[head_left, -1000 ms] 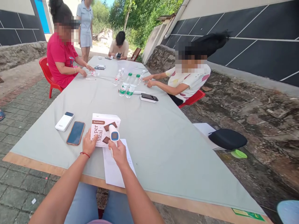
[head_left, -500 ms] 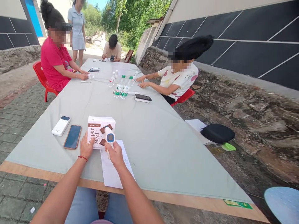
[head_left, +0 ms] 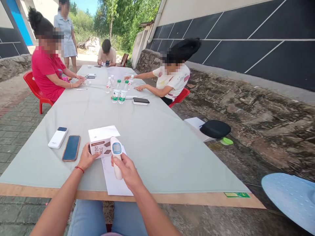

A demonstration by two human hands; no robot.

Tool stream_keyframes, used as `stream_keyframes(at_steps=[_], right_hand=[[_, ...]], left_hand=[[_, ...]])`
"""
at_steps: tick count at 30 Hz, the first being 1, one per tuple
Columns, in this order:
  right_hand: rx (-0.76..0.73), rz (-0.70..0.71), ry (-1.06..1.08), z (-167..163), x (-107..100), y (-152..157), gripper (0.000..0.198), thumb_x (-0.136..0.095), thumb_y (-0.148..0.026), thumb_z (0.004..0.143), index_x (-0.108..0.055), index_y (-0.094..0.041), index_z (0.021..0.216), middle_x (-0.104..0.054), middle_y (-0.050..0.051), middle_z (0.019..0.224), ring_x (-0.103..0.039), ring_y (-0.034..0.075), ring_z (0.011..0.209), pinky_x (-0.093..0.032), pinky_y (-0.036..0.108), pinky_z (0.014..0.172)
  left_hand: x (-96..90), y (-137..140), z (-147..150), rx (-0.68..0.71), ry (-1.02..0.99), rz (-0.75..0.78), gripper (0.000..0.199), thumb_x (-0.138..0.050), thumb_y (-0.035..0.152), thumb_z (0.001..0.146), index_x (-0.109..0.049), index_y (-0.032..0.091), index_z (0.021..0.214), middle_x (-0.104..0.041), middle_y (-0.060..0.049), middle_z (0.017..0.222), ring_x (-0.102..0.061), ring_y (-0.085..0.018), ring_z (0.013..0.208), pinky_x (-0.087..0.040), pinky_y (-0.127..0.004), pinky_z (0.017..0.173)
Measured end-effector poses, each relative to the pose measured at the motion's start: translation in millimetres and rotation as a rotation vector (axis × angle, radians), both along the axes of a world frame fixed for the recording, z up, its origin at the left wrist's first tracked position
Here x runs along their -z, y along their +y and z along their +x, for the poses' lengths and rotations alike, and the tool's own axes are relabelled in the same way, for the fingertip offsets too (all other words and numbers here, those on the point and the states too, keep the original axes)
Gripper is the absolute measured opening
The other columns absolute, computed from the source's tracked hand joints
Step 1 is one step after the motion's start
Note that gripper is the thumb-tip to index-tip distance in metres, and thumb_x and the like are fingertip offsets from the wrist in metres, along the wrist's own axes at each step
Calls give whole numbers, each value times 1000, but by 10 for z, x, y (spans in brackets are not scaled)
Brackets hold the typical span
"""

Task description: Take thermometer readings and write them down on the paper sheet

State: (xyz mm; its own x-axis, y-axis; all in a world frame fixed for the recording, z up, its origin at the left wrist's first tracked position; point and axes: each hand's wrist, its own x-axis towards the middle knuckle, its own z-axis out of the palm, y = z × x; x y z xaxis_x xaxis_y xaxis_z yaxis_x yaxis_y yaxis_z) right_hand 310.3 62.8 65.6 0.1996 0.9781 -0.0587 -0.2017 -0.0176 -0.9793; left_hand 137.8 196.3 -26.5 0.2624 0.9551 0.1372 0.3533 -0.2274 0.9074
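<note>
My left hand [head_left: 88,156] grips the lower left side of a small white and brown cardboard box [head_left: 100,134], its thumb lying across the printed front. The box's white top faces up toward me. In my right hand [head_left: 126,168] is a white infrared thermometer [head_left: 116,152] with a blue-rimmed screen, its fingers wrapped round the handle. The thermometer's head is in front of the box's right side; whether they touch I cannot tell. Beneath both lies a white sheet of paper [head_left: 112,182], partly covered by the box and my right hand.
Left of the box lie a phone [head_left: 71,148] and a white power bank [head_left: 58,137]. Farther off stand water bottles [head_left: 115,92] beside a dark phone [head_left: 141,100] on a white box. People sit along the grey-covered table [head_left: 172,157]; another person stands behind.
The box has tipped, so more of its white top shows and less of its front. The thermometer's handle has come into fuller view. The whole scene has shifted left as my head turned.
</note>
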Motion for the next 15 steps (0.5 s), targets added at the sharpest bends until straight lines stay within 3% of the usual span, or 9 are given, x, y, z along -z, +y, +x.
stream_keyframes(at_steps=[4, 7, 15], right_hand=[[22, 31, 8, 131, -129, -259, 41, -65, -58, 77, -61, -18, 83, -57, 1, 72, -49, 15, 67, -40, 26, 62], [52, 47, 28, 187, -124, -376, 41, -65, -58, 79, -62, -18, 83, -57, 2, 74, -49, 15, 68, -40, 26, 62], [141, 19, 72, 291, 14, -533, 43, -67, -60, 76, -61, -17, 76, -56, 2, 71, -47, 15, 67, -39, 26, 61]], left_hand=[[-193, 178, 14, 79, -52, -90, 58, -73, 54, 73, -57, 17, 114, -68, -12, 112, -64, -28, 102, -51, -40, 87], [-253, 429, 171, 71, -33, -33, 56, -74, 52, 71, -58, 16, 111, -69, -12, 111, -65, -27, 100, -51, -40, 85], [-56, 986, 756, -73, -11, 77, 51, -70, 44, 76, -52, 15, 114, -64, -13, 113, -61, -26, 106, -49, -43, 92]])
